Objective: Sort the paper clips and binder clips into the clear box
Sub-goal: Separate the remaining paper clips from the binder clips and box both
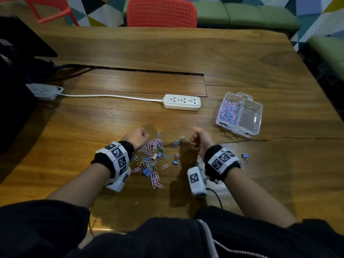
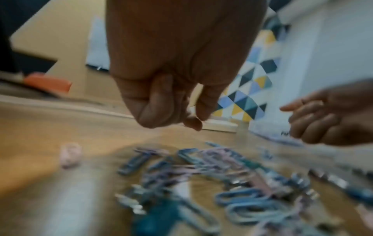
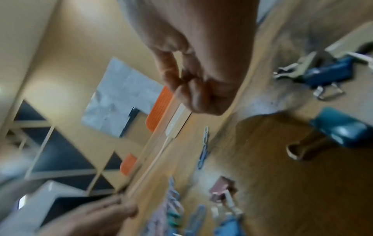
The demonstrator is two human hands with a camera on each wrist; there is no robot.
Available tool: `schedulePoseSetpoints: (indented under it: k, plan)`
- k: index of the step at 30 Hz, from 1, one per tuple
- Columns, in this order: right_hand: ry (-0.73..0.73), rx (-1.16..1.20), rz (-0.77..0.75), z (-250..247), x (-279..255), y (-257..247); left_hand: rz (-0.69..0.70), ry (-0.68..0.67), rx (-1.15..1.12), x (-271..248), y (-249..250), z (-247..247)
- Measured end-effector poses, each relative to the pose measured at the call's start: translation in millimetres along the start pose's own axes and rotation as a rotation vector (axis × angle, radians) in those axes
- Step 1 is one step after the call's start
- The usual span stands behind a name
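Note:
A loose pile of pastel paper clips and small binder clips (image 1: 150, 161) lies on the wooden table between my wrists, blurred in the left wrist view (image 2: 212, 183). My left hand (image 1: 138, 135) hovers at the pile's far left edge with fingers curled and thumb against fingertips (image 2: 191, 121); I can make out nothing between them. My right hand (image 1: 197, 139) is curled into a loose fist (image 3: 181, 79) to the right of the pile. The clear box (image 1: 258, 116) sits at the far right; its left compartment holds paper clips (image 1: 229, 111).
A stray blue paper clip (image 1: 179, 140) lies between the hands. A blue binder clip (image 1: 245, 157) sits right of my right wrist. A white power strip (image 1: 182, 102) and its cable cross the table behind the pile. A red chair (image 1: 162, 12) stands beyond.

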State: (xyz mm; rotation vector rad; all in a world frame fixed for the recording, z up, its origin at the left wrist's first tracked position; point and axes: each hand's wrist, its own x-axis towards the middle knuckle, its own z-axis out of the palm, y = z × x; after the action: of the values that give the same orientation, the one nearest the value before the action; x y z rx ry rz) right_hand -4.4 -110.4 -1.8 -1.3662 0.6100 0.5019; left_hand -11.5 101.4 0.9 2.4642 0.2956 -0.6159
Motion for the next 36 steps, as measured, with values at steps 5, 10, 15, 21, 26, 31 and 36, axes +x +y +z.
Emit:
schedulePoseSetpoints:
  k: [5, 10, 15, 21, 26, 31, 36]
  plan:
    - [0.081, -0.775, -0.214, 22.3, 10.7, 11.0, 0.089, -0.157, 0.194, -3.4, -14.3, -0.3]
    - [0.074, -1.031, -0.302, 28.8, 9.3, 18.1, 0.185, -0.159, 0.333, -9.0, -15.7, 14.8]
    - [0.056, -1.177, -0.353, 23.1, 7.7, 23.0, 0.264, -0.163, 0.431, -14.6, -2.4, 25.8]
    - [0.041, -1.411, -0.431, 12.9, 0.0, 26.6, 0.105, -0.282, -0.286, -7.8, -2.0, 17.2]
    - [0.029, -1.324, -0.483, 13.6, -3.9, 28.9, 0.023, -0.388, -0.970, -10.1, -7.7, 8.1]
    - [0.095, -0.881, -0.449, 6.1, -7.4, 33.0, 0.085, -0.459, -1.121, -13.7, 1.0, 6.8]
    - [-0.106, 0.005, -0.064, -2.9, -15.9, 12.6, -0.001, -0.405, -0.988, -5.4, 13.0, 15.3]
